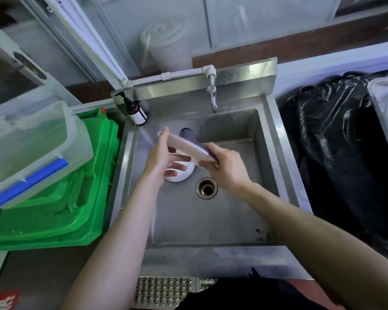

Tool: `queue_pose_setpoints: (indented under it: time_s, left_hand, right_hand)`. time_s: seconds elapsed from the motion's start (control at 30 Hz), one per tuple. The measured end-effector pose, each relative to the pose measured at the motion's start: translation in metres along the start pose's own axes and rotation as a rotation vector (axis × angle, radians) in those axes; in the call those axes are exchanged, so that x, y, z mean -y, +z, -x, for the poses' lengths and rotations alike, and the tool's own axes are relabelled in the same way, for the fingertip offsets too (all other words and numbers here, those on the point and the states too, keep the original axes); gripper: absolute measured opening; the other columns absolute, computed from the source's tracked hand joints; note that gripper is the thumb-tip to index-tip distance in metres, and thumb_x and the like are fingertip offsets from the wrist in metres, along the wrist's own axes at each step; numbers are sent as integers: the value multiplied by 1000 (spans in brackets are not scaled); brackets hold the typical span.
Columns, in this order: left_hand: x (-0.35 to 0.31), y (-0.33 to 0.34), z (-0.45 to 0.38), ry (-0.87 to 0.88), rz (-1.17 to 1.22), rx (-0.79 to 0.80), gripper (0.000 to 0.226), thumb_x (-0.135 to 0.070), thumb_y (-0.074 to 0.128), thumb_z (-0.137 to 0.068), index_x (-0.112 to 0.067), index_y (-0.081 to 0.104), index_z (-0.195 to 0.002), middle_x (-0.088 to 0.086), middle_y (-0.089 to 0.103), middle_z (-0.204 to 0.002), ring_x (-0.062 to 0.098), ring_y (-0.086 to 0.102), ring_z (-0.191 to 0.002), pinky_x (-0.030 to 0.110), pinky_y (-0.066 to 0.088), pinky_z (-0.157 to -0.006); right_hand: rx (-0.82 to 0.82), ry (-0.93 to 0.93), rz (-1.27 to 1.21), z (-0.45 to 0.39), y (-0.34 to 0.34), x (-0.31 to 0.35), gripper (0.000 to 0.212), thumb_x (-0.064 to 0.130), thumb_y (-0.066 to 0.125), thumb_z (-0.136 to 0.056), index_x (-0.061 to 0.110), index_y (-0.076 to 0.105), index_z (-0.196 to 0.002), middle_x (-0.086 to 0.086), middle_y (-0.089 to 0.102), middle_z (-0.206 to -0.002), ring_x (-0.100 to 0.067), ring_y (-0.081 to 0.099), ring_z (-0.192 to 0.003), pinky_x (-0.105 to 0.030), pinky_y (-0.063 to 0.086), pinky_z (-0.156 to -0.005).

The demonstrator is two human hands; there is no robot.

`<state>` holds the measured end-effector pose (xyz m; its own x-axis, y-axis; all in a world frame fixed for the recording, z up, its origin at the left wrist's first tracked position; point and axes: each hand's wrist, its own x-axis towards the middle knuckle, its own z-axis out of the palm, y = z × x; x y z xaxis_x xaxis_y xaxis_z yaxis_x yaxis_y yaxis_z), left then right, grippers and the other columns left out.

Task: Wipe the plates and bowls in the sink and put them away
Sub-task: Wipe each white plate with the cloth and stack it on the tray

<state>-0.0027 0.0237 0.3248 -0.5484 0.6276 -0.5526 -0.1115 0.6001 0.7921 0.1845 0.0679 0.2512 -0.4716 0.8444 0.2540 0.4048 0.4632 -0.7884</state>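
**Steel sink, a plate held edge-on above it**

Steel fills the near view: the front rim of the sink (211,260) and, below it, a perforated metal grate (166,291). Two bare forearms reach in over the basin. Past the open drain (206,188), both hands meet above the basin floor. The left hand (160,159) holds a pale plate (188,147) tilted almost on edge, thumb up along its far end and fingers spread wide beneath it. The right hand (225,170) grips the plate's other end, fingers curled round a dark cloth (208,151) pressed to the rim. Directly under the left fingers a white ribbed bowl (180,174) rests on the sink floor. Just behind the plate a dark cylindrical thing (187,132) stands in the basin; what it is cannot be told.

Further back, a brown pump bottle (136,111) sits on the sink's left rear corner and a metal tap (212,95) hangs from a white pipe. Left of the sink, a clear plastic box (31,148) sits on a green crate (72,215); right of it lies black plastic sheeting (336,142).
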Motion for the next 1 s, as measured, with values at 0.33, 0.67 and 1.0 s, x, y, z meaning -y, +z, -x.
queue_pose_setpoints:
  time_s: [0.33,0.67,1.0]
  left_hand:
    - [91,17,7,93,474,74,83,-60,87,-79,-26,58,-149,2,72,-141,23,73,-122,48,63,-92]
    - [78,23,21,241,492,40,69,0,81,-90,-25,60,-151,5,73,-141,31,69,-130,58,56,-109]
    - [80,-22,27,449,282,131,95,0,89,-80,-44,53,-155,-2,55,-162,31,50,-150,66,43,-120]
  right_hand:
    - [-32,844,-1220,33,-37,-21,38,31,83,-93,16,72,-127,-26,76,-118,-42,72,-89,-60,61,-91]
    - [190,1012,-959,60,-23,-50,42,38,77,-99,8,71,-128,-18,79,-115,-34,77,-105,-51,60,-99]
    - [49,93,-147,-34,3,2,49,14,53,-106,25,56,-154,9,59,-150,-20,54,-140,-21,33,-119]
